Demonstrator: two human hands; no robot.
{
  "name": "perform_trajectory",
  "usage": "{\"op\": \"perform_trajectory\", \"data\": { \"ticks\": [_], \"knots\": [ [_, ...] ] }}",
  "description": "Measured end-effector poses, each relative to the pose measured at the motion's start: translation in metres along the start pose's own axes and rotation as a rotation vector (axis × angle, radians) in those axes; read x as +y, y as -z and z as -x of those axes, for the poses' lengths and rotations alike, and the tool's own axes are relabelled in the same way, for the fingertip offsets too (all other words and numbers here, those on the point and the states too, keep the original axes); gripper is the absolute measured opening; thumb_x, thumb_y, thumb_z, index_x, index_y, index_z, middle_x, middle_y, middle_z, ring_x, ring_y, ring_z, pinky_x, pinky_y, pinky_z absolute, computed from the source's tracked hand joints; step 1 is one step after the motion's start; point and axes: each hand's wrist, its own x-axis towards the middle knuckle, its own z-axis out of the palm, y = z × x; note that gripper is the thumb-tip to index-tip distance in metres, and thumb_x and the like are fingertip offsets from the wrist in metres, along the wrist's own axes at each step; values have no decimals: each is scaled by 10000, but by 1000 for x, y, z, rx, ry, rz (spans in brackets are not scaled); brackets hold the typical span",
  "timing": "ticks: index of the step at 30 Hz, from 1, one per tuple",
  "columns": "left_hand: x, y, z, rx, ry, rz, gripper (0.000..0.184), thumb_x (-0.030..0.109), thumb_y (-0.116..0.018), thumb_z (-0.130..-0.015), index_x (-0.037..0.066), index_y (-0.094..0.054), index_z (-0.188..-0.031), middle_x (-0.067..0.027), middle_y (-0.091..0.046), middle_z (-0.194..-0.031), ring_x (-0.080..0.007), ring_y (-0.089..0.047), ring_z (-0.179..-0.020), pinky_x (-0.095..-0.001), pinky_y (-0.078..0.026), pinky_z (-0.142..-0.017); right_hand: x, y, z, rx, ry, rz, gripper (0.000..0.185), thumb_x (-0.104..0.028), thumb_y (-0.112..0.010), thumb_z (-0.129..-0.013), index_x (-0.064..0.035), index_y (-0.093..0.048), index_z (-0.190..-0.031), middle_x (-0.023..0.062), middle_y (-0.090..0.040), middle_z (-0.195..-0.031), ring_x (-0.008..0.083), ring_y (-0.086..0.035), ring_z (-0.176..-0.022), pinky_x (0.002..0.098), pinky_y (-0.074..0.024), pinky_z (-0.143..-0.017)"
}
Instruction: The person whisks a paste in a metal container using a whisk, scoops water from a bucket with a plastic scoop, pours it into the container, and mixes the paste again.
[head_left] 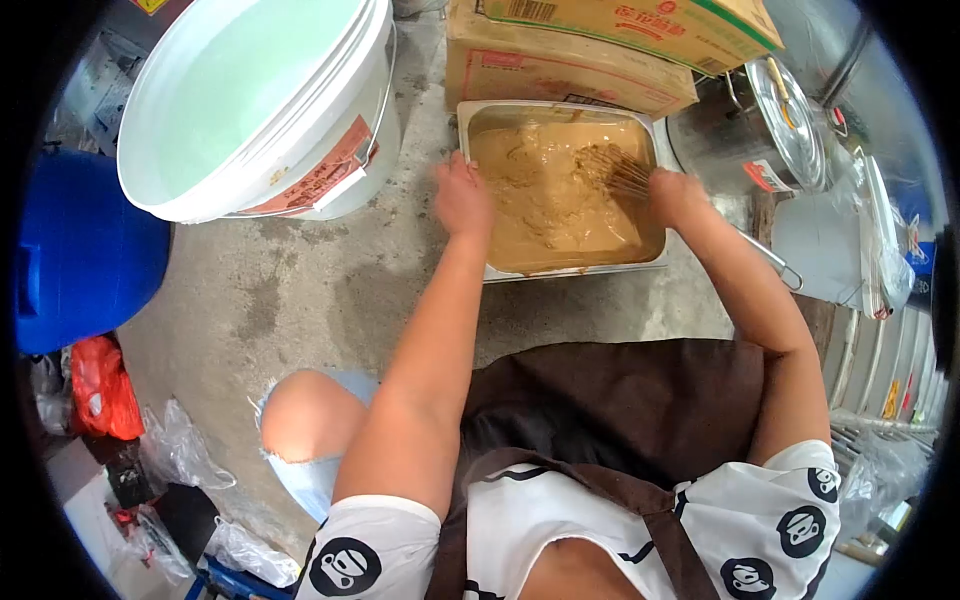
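1. Head view, looking down at a metal tray (590, 270) on the concrete floor (240, 350), full of thick tan-brown mix (530, 215); smears of the stuff along its near edge too.
2. Right hand (682, 197) with a clenched grip on a wire whisk (626, 172); wires down in the mix near the tray's right wall, handle poking out past the wrist toward the lower right.
3. Left hand (464, 200) at the tray's left rim, fingers touching it; can't tell how tight that grip is.
4. Just beyond the tray, stacked cardboard boxes (560, 75); off to the right, a steel pot (722, 145) with a shiny lid (785, 110).
5. Over on the left, a big white bucket (345, 190) with pale greenish contents; beside it a blue barrel (90, 245), then a red plastic bag (103, 390) just below.
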Motion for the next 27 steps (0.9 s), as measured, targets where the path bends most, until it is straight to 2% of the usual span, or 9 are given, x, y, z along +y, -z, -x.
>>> {"op": "perform_trajectory", "data": {
  "ticks": [2, 3, 5, 8, 12, 16, 18, 19, 27],
  "knots": [
    [-1, 1, 2, -3, 33, 19, 271, 213, -430, -876, 66, -486, -1097, -182, -516, -927, -384, -543, -815, -469, -441, -680, -7, 11, -10, -40, 255, 156, 292, -270, -570, -764, -6, -614, -880, 195, -623, -917, 318, -620, -831, 398, -492, -705],
    [1, 3, 1, -30, 39, 36, 283, 207, -427, -877, 64, -478, -1115, -180, -516, -927, -382, -544, -814, -467, -442, -681, -15, 19, -10, -50, 256, 161, 292, -270, -570, -764, -6, -614, -880, 195, -623, -917, 318, -620, -831, 398, -492, -705],
    [3, 4, 1, -59, 46, 61, 295, 202, -424, -878, 62, -470, -1134, -179, -515, -927, -380, -546, -812, -466, -443, -681, -32, 34, -12, -172, 157, -151, 365, -345, -565, -775, 2, -619, -875, 205, -619, -913, 338, -613, -827, 408, -486, -716],
    [3, 6, 0, -9, 12, 41, 305, 192, -420, -878, 76, -459, -1157, -169, -513, -939, -375, -547, -809, -463, -446, -679, -52, 32, -13, -83, 211, -219, 442, -404, -556, -780, 15, -615, -906, 215, -614, -912, 350, -604, -844, 409, -481, -728],
    [3, 6, -1, -74, 62, 48, 312, 186, -419, -875, 57, -454, -1157, -160, -510, -955, -369, -548, -821, -458, -449, -677, -68, 32, -20, -90, 292, -190, 461, -402, -578, -776, 45, -589, -886, 247, -599, -903, 358, -583, -877, 426, -462, -741],
    [7, 7, 0, -58, 53, 57, 309, 178, -418, -874, 30, -452, -1143, -167, -508, -977, -363, -549, -834, -456, -452, -680, -88, 34, -5, -44, 293, -78, 378, -351, -545, -803, 7, -600, -912, 197, -619, -901, 338, -599, -864, 418, -478, -748],
    [5, 4, 1, -29, 38, 49, 300, 172, -415, -875, 29, -452, -1136, -172, -505, -985, -366, -547, -835, -458, -452, -682, -97, 36, 5, -17, 353, -10, 273, -257, -497, -813, -38, -620, -921, 157, -631, -921, 319, -617, -844, 414, -491, -729],
    [4, 2, 1, -2, 27, 32, 291, 166, -411, -876, 27, -453, -1129, -177, -503, -993, -369, -546, -837, -461, -452, -685, -100, 37, 10, -81, 343, -41, 270, -262, -497, -817, -49, -628, -920, 154, -634, -912, 307, -618, -849, 403, -490, -735],
    [2, 6, 1, -17, 14, 83, 271, 166, -409, -880, 33, -470, -1109, -191, -501, -990, -392, -539, -831, -472, -447, -691, -84, 8, 53, -115, 348, -26, 278, -285, -531, -812, -41, -638, -890, 165, -633, -903, 315, -618, -849, 402, -489, -722]
  ]
}}
